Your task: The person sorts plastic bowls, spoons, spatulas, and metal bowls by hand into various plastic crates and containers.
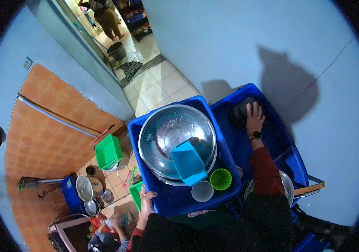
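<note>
My left hand (147, 201) grips the near left rim of a blue tub (171, 206), with the thumb over the edge. In that tub sit a large metal basin (171, 122), a light-blue container (186, 161) tilted in the basin, a grey cup (202, 191) and a green cup (220, 179). My right hand (255, 117) reaches into a second blue tub (288, 145) on the right. Its fingers are spread on a dark round object (242, 111) at the far end. A metal bowl (288, 187) is partly hidden under my right sleeve.
Another person's hands (110, 224) work at the lower left. Green basin (108, 152), bowls (84, 187) and a blue container (70, 195) stand on the left floor. A wall borders the right side. Beyond the doorway are a person (107, 21) and a bucket (117, 51).
</note>
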`<control>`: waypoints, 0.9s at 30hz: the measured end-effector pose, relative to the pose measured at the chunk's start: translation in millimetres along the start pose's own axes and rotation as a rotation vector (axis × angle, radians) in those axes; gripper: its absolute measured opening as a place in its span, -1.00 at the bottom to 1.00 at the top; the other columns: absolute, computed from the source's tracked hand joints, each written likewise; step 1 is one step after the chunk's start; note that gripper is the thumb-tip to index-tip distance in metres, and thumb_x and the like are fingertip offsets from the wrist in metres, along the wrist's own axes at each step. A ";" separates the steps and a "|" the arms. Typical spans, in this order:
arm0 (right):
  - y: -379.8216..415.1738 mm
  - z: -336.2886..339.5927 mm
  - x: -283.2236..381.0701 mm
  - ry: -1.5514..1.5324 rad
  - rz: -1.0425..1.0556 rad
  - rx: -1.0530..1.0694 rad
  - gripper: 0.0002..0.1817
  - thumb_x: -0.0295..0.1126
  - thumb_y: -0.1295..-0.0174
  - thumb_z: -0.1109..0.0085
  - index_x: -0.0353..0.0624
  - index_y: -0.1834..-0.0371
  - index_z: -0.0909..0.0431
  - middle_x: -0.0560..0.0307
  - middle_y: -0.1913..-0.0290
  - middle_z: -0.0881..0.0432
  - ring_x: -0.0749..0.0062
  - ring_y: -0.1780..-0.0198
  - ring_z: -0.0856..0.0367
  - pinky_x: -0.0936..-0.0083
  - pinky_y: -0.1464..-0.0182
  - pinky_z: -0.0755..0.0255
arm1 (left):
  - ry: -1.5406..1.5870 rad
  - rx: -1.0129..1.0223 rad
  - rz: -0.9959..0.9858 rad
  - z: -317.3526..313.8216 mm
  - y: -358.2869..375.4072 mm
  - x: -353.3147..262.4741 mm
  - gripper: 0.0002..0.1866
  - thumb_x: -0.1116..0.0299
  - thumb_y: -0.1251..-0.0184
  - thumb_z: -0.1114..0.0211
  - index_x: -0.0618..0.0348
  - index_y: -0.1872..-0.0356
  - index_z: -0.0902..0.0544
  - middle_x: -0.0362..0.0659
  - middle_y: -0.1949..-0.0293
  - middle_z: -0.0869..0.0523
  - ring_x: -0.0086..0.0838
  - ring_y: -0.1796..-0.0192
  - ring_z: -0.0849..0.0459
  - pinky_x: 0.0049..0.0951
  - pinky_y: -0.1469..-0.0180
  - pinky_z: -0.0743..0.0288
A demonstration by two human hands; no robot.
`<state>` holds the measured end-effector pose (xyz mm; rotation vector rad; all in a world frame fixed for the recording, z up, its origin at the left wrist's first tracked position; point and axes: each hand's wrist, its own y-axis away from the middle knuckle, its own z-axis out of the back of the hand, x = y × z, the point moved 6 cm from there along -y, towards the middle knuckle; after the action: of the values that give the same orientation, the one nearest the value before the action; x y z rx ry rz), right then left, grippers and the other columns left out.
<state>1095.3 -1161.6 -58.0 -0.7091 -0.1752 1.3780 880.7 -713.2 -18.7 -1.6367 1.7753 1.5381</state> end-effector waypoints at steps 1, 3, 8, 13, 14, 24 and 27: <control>14.6 -17.0 15.5 -0.021 0.116 0.096 -0.43 -0.46 -0.14 0.09 0.17 -0.26 -0.09 0.05 -0.36 0.01 -0.02 -0.30 -0.08 -0.01 0.00 -0.37 | 0.008 -0.032 0.013 0.3 2.3 -0.6 -0.63 0.63 0.30 0.00 0.13 0.32 -0.51 -0.30 0.43 -0.57 -0.59 0.44 -0.47 -0.59 0.26 -0.39; 30.2 -27.5 30.3 -0.097 0.233 0.109 -0.44 -0.46 -0.12 0.07 0.13 -0.24 -0.12 0.04 -0.34 -0.04 -0.01 -0.27 -0.13 0.03 0.00 -0.38 | 0.019 -0.015 0.005 7.1 -3.7 4.5 -0.62 0.63 0.30 -0.01 0.13 0.30 -0.51 -0.29 0.42 -0.58 -0.58 0.43 -0.48 -0.58 0.26 -0.40; -14.6 50.6 30.5 -0.542 0.110 0.065 -0.60 -0.49 -0.04 0.01 -0.05 -0.02 -0.39 0.00 -0.11 -0.37 0.06 -0.07 -0.39 0.21 0.08 -0.42 | 0.010 0.066 -0.017 6.6 -7.5 7.2 -0.61 0.63 0.28 -0.01 0.16 0.27 -0.50 -0.27 0.40 -0.59 -0.58 0.41 -0.50 -0.58 0.26 -0.41; -13.8 236.9 88.8 -1.146 0.608 0.146 -0.84 -0.36 0.06 -0.16 -0.12 0.38 -0.52 0.10 0.28 -0.57 0.13 0.24 -0.54 0.27 0.19 -0.41 | 0.012 0.099 -0.036 -1.7 -4.1 1.9 -0.64 0.60 0.27 0.00 0.16 0.30 -0.50 -0.24 0.39 -0.59 -0.55 0.39 -0.50 -0.55 0.19 -0.41; 3.1 262.5 110.3 -1.196 0.821 0.160 -0.81 -0.33 0.07 -0.19 -0.11 0.37 -0.52 0.11 0.27 -0.56 0.15 0.25 -0.53 0.27 0.20 -0.40 | 0.010 0.123 -0.021 -3.4 -5.0 3.8 -0.64 0.60 0.27 0.00 0.16 0.30 -0.50 -0.24 0.39 -0.59 -0.55 0.39 -0.50 -0.55 0.19 -0.41; 26.0 221.0 66.9 -1.674 0.043 0.485 -0.82 -0.29 -0.25 0.03 -0.16 0.31 -0.45 0.30 0.42 -0.46 0.59 0.38 -0.41 0.57 0.33 -0.33 | -0.039 0.095 -0.136 -5.3 -4.0 -5.2 -0.64 0.58 0.33 -0.01 0.18 0.33 -0.47 -0.23 0.41 -0.57 -0.52 0.40 -0.49 -0.55 0.20 -0.39; 17.8 201.1 -29.9 -1.428 -0.284 -0.001 -0.81 -0.38 -0.23 0.05 -0.24 0.20 -0.46 0.22 0.30 -0.55 0.57 0.24 -0.47 0.54 0.24 -0.39 | -0.036 0.103 -0.141 -12.4 -1.2 -8.9 -0.64 0.59 0.33 -0.02 0.19 0.32 -0.48 -0.24 0.42 -0.57 -0.53 0.40 -0.49 -0.56 0.20 -0.39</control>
<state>971.6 -1117.4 98.2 0.4166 -1.3315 1.3672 889.9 -718.1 -7.5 -1.6362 1.6534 1.3829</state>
